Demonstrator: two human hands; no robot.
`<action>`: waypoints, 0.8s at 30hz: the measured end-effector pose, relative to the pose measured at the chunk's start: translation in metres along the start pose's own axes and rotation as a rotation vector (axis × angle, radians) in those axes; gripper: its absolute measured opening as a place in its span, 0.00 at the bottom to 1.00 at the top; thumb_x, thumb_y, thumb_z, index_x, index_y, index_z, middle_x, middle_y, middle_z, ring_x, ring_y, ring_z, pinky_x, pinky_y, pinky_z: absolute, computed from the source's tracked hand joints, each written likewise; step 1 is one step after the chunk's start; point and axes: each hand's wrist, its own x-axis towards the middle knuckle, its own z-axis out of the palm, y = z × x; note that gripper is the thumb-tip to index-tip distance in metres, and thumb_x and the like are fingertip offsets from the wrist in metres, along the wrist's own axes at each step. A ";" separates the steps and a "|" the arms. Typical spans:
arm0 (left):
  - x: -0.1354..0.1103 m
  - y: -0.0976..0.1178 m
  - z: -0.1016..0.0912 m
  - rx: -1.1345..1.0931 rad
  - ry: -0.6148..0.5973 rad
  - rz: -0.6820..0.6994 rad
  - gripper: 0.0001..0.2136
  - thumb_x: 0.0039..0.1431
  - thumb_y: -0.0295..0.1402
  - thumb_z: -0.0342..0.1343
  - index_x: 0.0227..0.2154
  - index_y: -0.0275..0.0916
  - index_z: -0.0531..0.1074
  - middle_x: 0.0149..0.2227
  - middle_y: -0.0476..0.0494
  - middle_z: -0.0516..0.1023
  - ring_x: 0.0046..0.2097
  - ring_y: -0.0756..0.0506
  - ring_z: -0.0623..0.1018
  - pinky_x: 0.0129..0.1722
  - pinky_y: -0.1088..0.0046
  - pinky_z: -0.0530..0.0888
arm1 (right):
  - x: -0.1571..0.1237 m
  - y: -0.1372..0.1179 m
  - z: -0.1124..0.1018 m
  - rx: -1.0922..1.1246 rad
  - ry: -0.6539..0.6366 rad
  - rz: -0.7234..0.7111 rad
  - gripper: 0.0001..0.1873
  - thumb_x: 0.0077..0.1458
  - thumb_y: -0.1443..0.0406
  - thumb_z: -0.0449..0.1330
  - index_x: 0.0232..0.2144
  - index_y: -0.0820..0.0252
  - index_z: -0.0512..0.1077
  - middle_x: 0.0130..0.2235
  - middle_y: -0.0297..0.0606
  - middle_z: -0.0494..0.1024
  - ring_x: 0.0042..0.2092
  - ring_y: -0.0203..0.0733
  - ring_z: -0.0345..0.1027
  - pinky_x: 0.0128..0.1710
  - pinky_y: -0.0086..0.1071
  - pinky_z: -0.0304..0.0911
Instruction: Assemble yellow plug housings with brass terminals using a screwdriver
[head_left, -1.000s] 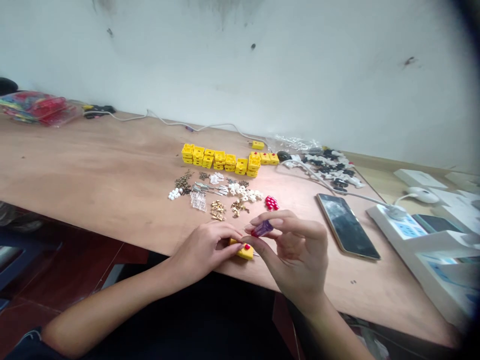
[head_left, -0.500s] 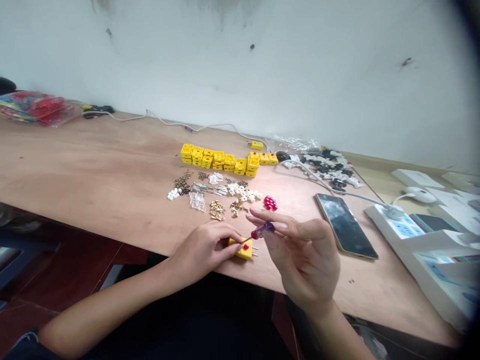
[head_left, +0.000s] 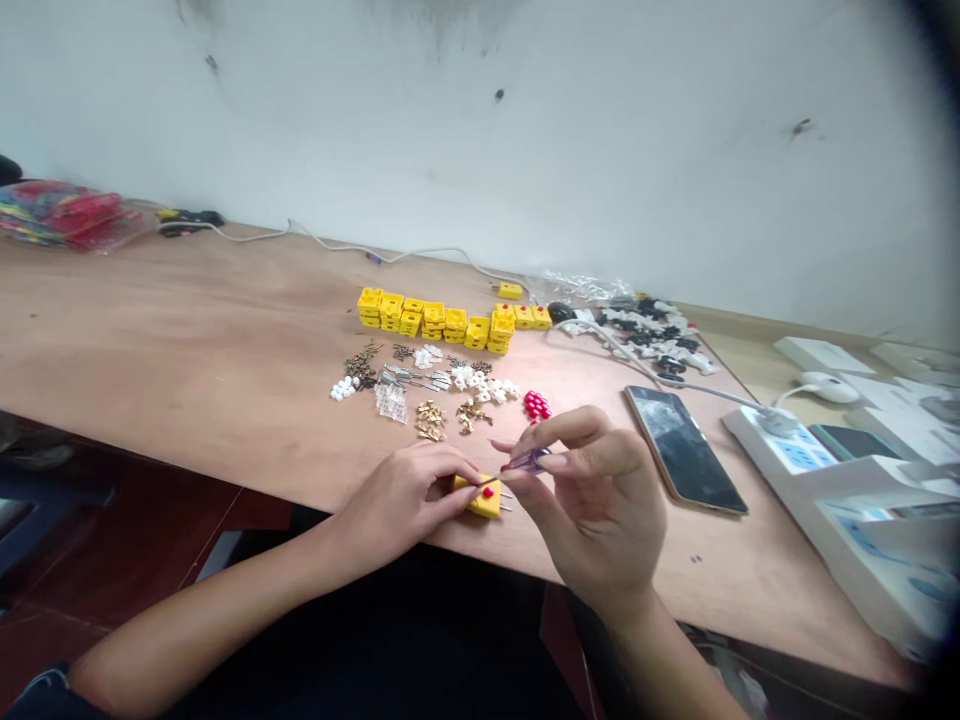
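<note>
My left hand [head_left: 416, 490] is closed around a yellow plug housing [head_left: 487, 503] at the table's front edge. A red button shows on the housing's top, and two metal pins stick out to its right. In my right hand [head_left: 600, 510] is a small screwdriver [head_left: 531, 460] with a clear purple and red handle, pinched between thumb and fingers. Its shaft slants down leftward to the housing beside my left fingertips, which hide the tip. Behind the hands lie brass pieces [head_left: 430, 420], clear plastic parts [head_left: 391, 403] and red buttons [head_left: 537, 405].
Stacked yellow housings [head_left: 433, 318] form a row farther back. White parts [head_left: 484, 384] and screws [head_left: 363, 362] lie in front of them. A phone [head_left: 686, 450] and a white power strip [head_left: 787, 440] with a cable are at the right. A bag of coloured items [head_left: 67, 215] sits far left.
My right fingers have shifted and curled around the screwdriver handle, with the hand slightly lower and to the left. My left hand still holds the yellow housing. The view has moved a little.
</note>
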 end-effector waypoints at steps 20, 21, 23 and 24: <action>-0.001 -0.001 0.001 0.000 0.012 0.009 0.05 0.67 0.32 0.60 0.41 0.40 0.80 0.47 0.43 0.84 0.50 0.42 0.80 0.53 0.65 0.74 | 0.003 -0.001 -0.007 0.060 -0.094 0.099 0.17 0.59 0.76 0.64 0.45 0.50 0.76 0.44 0.36 0.78 0.47 0.42 0.77 0.44 0.40 0.80; -0.001 -0.001 0.001 0.001 0.015 0.009 0.05 0.67 0.32 0.60 0.41 0.41 0.80 0.46 0.43 0.84 0.50 0.42 0.80 0.53 0.65 0.74 | 0.003 -0.001 -0.008 0.078 -0.117 0.121 0.17 0.61 0.76 0.62 0.47 0.49 0.75 0.47 0.38 0.79 0.51 0.44 0.77 0.45 0.40 0.81; -0.001 -0.002 0.001 0.002 0.019 0.008 0.04 0.67 0.31 0.61 0.41 0.41 0.80 0.46 0.43 0.84 0.50 0.42 0.80 0.53 0.65 0.74 | 0.003 -0.001 -0.009 0.089 -0.124 0.140 0.19 0.63 0.77 0.59 0.50 0.49 0.75 0.50 0.38 0.81 0.54 0.44 0.77 0.46 0.38 0.81; -0.001 -0.002 0.001 0.003 0.019 0.006 0.04 0.66 0.31 0.61 0.41 0.41 0.80 0.46 0.43 0.84 0.51 0.42 0.80 0.53 0.65 0.74 | 0.003 -0.001 -0.009 0.081 -0.111 0.142 0.19 0.63 0.77 0.60 0.49 0.49 0.75 0.49 0.37 0.82 0.53 0.44 0.78 0.45 0.37 0.81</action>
